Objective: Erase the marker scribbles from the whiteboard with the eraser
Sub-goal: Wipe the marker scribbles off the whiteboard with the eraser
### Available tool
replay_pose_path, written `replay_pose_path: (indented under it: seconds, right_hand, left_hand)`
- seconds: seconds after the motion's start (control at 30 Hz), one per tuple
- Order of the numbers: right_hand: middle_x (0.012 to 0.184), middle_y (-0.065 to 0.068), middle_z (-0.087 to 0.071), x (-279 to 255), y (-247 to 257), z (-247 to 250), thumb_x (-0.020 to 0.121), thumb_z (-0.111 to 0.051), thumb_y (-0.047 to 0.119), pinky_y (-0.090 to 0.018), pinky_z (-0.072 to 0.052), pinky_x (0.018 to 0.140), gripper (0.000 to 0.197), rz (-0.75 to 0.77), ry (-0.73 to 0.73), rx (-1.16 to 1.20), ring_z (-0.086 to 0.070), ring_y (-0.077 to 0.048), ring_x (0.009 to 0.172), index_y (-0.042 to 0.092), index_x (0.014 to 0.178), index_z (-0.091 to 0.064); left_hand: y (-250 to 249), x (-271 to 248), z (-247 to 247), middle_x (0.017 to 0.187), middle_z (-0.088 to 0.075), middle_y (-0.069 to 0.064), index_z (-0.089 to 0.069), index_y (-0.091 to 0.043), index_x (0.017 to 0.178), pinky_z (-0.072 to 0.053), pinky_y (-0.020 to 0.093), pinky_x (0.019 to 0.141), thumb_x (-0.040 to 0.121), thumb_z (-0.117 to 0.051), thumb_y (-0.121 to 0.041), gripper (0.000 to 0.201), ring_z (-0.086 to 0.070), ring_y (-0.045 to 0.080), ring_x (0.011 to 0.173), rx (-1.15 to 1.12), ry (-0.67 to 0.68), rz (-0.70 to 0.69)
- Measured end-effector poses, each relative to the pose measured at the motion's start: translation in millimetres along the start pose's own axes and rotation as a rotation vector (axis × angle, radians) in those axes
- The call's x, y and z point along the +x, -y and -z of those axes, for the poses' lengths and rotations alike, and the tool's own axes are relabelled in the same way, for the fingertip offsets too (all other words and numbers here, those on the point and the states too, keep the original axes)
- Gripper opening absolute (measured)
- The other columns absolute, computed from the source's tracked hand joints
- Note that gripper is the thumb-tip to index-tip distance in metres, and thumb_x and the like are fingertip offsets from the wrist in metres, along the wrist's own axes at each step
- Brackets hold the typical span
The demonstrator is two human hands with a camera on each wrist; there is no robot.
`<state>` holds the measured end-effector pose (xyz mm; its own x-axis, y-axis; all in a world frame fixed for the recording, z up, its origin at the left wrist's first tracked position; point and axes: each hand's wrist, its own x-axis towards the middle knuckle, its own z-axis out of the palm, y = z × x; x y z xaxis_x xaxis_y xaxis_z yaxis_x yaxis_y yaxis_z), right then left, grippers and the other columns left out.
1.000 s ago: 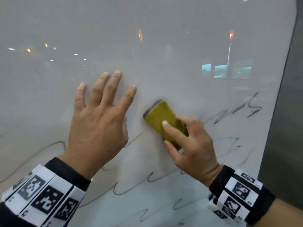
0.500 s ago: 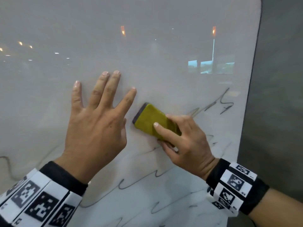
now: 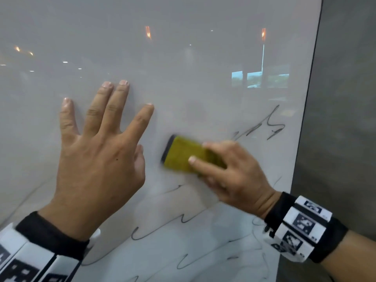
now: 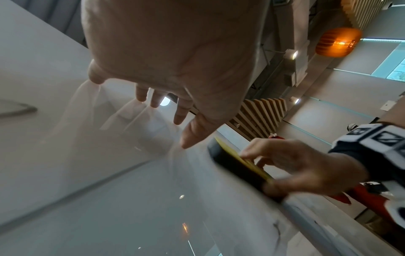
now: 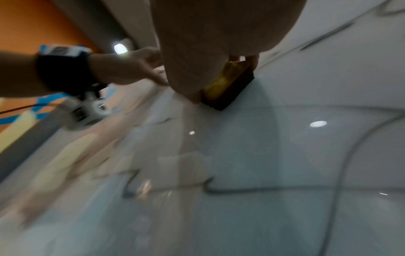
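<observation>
The whiteboard (image 3: 183, 58) fills the head view, glossy and full of reflections. Black marker scribbles (image 3: 262, 125) run at its right edge and wavy lines (image 3: 162, 228) cross its lower part. My right hand (image 3: 230, 171) grips the yellow eraser (image 3: 183, 155) with a dark felt base, pressed flat on the board and blurred. The eraser (image 4: 236, 164) shows edge-on in the left wrist view and under my palm as the eraser (image 5: 228, 84) in the right wrist view. My left hand (image 3: 97, 149) lies flat on the board with fingers spread, just left of the eraser.
The board's right edge (image 3: 305, 127) meets a grey wall (image 3: 341, 119). An orange lamp (image 4: 337, 42) and wooden slats (image 4: 258, 114) lie behind in the left wrist view. Scribble lines (image 5: 252, 190) run across the board below my right hand.
My right hand has slid the eraser down and left toward my left thumb, wiping away the line beneath it. The left hand stays flat on the board. The view has shifted right.
</observation>
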<state>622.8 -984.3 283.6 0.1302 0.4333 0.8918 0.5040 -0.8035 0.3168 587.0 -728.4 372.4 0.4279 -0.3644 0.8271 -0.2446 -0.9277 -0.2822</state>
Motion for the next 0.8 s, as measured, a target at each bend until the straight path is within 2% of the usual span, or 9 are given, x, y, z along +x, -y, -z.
replay_pose_path:
  seconds: [0.1, 0.17, 0.27, 0.37, 0.43, 0.53, 0.6, 0.7, 0.8]
  right_hand:
    - [0.117, -0.017, -0.059, 3.3, -26.5, 10.4, 0.085, -0.076, 0.021, -0.044, -0.052, 0.082, 0.045, -0.316, -0.186, -0.022, -0.056, -0.034, 0.098, 0.017, 0.129, -0.065]
    - [0.116, -0.019, -0.059, 1.9, -24.5, 8.0, 0.084, -0.078, 0.021, -0.042, -0.051, 0.083, 0.047, -0.416, -0.239, -0.046, -0.056, -0.035, 0.096, 0.015, 0.129, -0.065]
    - [0.122, -0.02, -0.062, -9.1, -10.4, 1.2, 0.087, -0.072, 0.017, -0.047, -0.051, 0.084, 0.045, -0.216, -0.129, -0.057, -0.057, -0.039, 0.097, 0.019, 0.131, -0.063]
    - [0.125, -0.023, -0.063, -18.5, -28.1, 12.5, 0.093, -0.068, 0.017, -0.049, -0.051, 0.079, 0.037, -0.002, 0.013, -0.06, -0.06, -0.043, 0.097, 0.02, 0.13, -0.063]
    - [0.122, -0.022, -0.063, -20.1, -50.3, 20.6, 0.091, -0.071, 0.017, -0.048, -0.051, 0.082, 0.041, -0.088, -0.032, -0.076, -0.058, -0.04, 0.098, 0.019, 0.131, -0.063]
    - [0.119, -0.018, -0.059, -18.2, -71.2, 28.4, 0.085, -0.077, 0.021, -0.046, -0.052, 0.082, 0.049, -0.406, -0.184, -0.077, -0.055, -0.034, 0.098, 0.016, 0.131, -0.063]
    - [0.119, -0.017, -0.059, -19.7, -65.0, 24.9, 0.084, -0.078, 0.021, -0.045, -0.052, 0.083, 0.051, -0.457, -0.208, -0.079, -0.055, -0.033, 0.099, 0.016, 0.132, -0.063]
    - [0.122, -0.019, -0.062, -31.8, -45.7, 16.2, 0.086, -0.074, 0.018, -0.047, -0.052, 0.081, 0.045, -0.213, -0.083, -0.064, -0.058, -0.037, 0.097, 0.02, 0.13, -0.063]
    - [0.124, -0.023, -0.064, -37.6, -56.6, 22.4, 0.093, -0.069, 0.018, -0.048, -0.052, 0.077, 0.036, -0.008, 0.036, -0.066, -0.061, -0.042, 0.095, 0.019, 0.129, -0.068]
  left_hand:
    - [-7.5, 0.9, 1.3, 0.159, -0.022, 0.016, -0.045, -0.02, 0.144, -0.014, 0.071, 0.111, 0.077, -0.068, -0.018, 0.071, -0.018, 0.034, 0.149, -0.008, 0.013, 0.032]
    - [-13.4, 2.2, 1.2, 0.159, -0.021, 0.018, -0.046, -0.021, 0.144, -0.014, 0.071, 0.11, 0.076, -0.069, -0.017, 0.072, -0.017, 0.036, 0.148, -0.013, 0.022, 0.046]
    - [-22.8, 5.3, -0.7, 0.159, -0.021, 0.018, -0.047, -0.021, 0.143, -0.016, 0.072, 0.108, 0.073, -0.071, -0.016, 0.074, -0.018, 0.037, 0.148, -0.021, 0.034, 0.028]
    - [-33.8, 9.5, -3.7, 0.159, -0.022, 0.017, -0.048, -0.021, 0.142, -0.017, 0.073, 0.107, 0.071, -0.072, -0.015, 0.075, -0.019, 0.037, 0.148, -0.019, 0.056, -0.008]
    - [-40.4, 12.5, -5.3, 0.159, -0.022, 0.017, -0.049, -0.022, 0.142, -0.017, 0.074, 0.107, 0.07, -0.072, -0.016, 0.076, -0.019, 0.037, 0.148, -0.018, 0.067, -0.009]
    - [-48.7, 15.6, -7.7, 0.159, -0.022, 0.018, -0.048, -0.022, 0.143, -0.016, 0.074, 0.107, 0.071, -0.072, -0.016, 0.076, -0.018, 0.038, 0.148, -0.017, 0.071, -0.004]
    - [-53.0, 17.5, -9.9, 0.159, -0.021, 0.018, -0.048, -0.022, 0.143, -0.016, 0.074, 0.107, 0.071, -0.072, -0.015, 0.077, -0.017, 0.038, 0.148, -0.022, 0.066, -0.003]
    - [-59.6, 20.1, -13.2, 0.159, -0.021, 0.018, -0.048, -0.021, 0.143, -0.016, 0.075, 0.107, 0.07, -0.072, -0.015, 0.078, -0.017, 0.039, 0.148, -0.025, 0.059, -0.007]
    - [-63.3, 21.6, -16.1, 0.159, -0.021, 0.018, -0.048, -0.02, 0.143, -0.018, 0.077, 0.103, 0.069, -0.073, -0.014, 0.079, -0.016, 0.041, 0.147, -0.027, 0.047, -0.014]
